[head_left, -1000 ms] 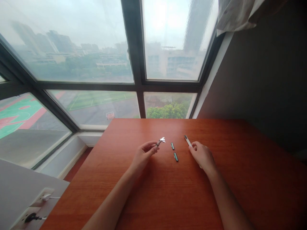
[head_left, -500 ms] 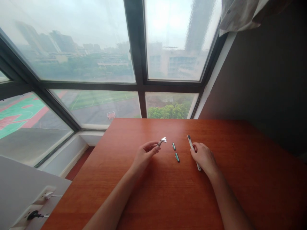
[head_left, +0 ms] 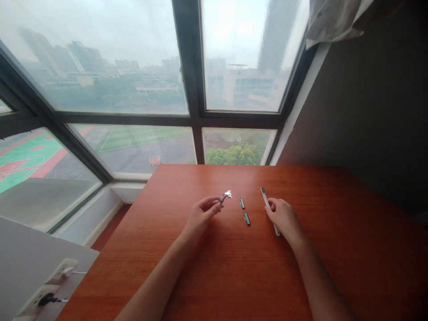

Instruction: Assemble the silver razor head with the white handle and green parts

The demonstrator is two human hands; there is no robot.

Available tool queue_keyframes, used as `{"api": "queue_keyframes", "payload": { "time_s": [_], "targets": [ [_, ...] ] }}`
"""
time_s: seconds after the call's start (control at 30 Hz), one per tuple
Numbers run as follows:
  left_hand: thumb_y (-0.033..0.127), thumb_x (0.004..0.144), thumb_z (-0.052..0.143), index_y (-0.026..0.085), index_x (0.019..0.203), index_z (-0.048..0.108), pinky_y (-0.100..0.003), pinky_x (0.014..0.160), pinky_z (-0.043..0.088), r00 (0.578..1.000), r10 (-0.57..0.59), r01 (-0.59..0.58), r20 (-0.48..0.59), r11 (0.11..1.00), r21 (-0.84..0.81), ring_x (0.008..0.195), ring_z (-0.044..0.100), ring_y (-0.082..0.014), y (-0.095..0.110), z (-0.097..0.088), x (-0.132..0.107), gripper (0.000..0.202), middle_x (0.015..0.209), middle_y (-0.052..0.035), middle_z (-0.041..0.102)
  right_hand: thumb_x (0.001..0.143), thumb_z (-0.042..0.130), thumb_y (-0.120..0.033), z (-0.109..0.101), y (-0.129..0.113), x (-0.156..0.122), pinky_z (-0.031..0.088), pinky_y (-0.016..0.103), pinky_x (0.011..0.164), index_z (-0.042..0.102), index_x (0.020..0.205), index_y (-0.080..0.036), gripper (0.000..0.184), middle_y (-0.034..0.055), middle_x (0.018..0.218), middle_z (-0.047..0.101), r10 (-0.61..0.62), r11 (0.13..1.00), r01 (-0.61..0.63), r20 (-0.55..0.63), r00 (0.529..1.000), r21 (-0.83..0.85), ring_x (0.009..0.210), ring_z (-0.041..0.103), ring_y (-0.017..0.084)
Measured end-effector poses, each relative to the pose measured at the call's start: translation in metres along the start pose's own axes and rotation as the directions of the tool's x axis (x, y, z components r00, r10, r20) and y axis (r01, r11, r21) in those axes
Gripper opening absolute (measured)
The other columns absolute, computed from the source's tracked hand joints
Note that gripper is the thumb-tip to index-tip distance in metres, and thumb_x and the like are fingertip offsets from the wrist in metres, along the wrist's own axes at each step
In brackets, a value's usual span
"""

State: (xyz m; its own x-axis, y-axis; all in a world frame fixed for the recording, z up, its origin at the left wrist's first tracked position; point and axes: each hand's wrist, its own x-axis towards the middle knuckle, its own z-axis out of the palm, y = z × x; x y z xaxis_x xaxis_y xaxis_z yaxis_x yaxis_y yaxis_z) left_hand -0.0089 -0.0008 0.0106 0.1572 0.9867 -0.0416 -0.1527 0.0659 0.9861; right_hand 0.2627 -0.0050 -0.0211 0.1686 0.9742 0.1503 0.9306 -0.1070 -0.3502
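Note:
Between the thumb and fingers of my left hand (head_left: 202,215) is a razor handle (head_left: 225,196), its shiny metal head end pointing up and right with no blade on it. Most of the handle is hidden by the fingers. My right hand (head_left: 282,216) is closed around the middle of a white toothbrush (head_left: 265,197), whose dark bristle end points away from me. Two small razor cartridges, dark with green strips, lie on the table between my hands: a farther cartridge (head_left: 242,203) and a nearer cartridge (head_left: 246,218). Neither hand touches them.
The reddish-brown wooden table (head_left: 214,272) reaches to a large framed window (head_left: 197,118). A dark wall (head_left: 361,98) stands on the right, with a pale cloth (head_left: 334,22) hanging above. At lower left, a plug (head_left: 48,299) sits in a wall socket.

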Motion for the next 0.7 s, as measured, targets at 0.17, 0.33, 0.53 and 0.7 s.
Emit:
{"api": "queue_keyframes", "payload": {
  "time_s": [0.17, 0.33, 0.53, 0.7],
  "targets": [
    [0.035, 0.067, 0.076, 0.016, 0.097, 0.071, -0.026, 0.069, 0.044, 1.0, 0.003, -0.003, -0.001, 1.0, -0.005, 0.074, 0.06, -0.0163, -0.001, -0.001, 0.0, 0.035, 0.084, -0.0077, 0.071, 0.081, 0.054, -0.026, -0.006, -0.005, 0.0, 0.035, 0.026, 0.059, 0.066, 0.096, -0.019, 0.02, 0.0043, 0.078, 0.06, -0.051, 0.995, 0.059, -0.097, 0.994, 0.085, 0.067, 0.054, 0.017],
    [0.032, 0.071, 0.074, 0.017, 0.1, 0.07, -0.025, 0.069, 0.043, 1.0, 0.012, -0.012, 0.026, 1.0, -0.002, 0.074, 0.059, -0.0152, -0.004, -0.002, 0.0, 0.033, 0.085, -0.007, 0.07, 0.081, 0.054, -0.023, -0.018, -0.025, -0.01, 0.044, 0.027, 0.067, 0.063, 0.108, -0.021, 0.029, 0.0045, 0.09, 0.063, -0.427, 0.854, 0.373, 0.08, 0.901, 0.363, 0.069, 0.056, 0.016],
    [0.032, 0.072, 0.074, 0.017, 0.101, 0.07, -0.025, 0.07, 0.043, 0.999, 0.001, -0.001, 0.036, 1.0, 0.011, 0.076, 0.058, -0.0152, -0.002, -0.002, -0.001, 0.033, 0.084, -0.0065, 0.069, 0.076, 0.062, -0.02, -0.02, -0.036, -0.021, 0.045, 0.026, 0.073, 0.06, 0.116, -0.027, 0.04, 0.0024, 0.101, 0.062, -0.504, 0.836, 0.403, 0.228, 0.833, 0.374, 0.082, 0.059, 0.016],
    [0.036, 0.069, 0.075, 0.015, 0.101, 0.07, -0.027, 0.071, 0.045, 1.0, -0.001, 0.0, 0.03, 1.0, 0.024, 0.077, 0.06, -0.0176, -0.001, -0.001, -0.002, 0.038, 0.085, -0.009, 0.07, 0.076, 0.061, -0.018, -0.015, -0.035, -0.021, 0.044, 0.024, 0.07, 0.06, 0.114, -0.026, 0.039, 0.0025, 0.098, 0.06, -0.512, 0.835, 0.404, 0.258, 0.819, 0.374, 0.078, 0.057, 0.015]
  ]
}}
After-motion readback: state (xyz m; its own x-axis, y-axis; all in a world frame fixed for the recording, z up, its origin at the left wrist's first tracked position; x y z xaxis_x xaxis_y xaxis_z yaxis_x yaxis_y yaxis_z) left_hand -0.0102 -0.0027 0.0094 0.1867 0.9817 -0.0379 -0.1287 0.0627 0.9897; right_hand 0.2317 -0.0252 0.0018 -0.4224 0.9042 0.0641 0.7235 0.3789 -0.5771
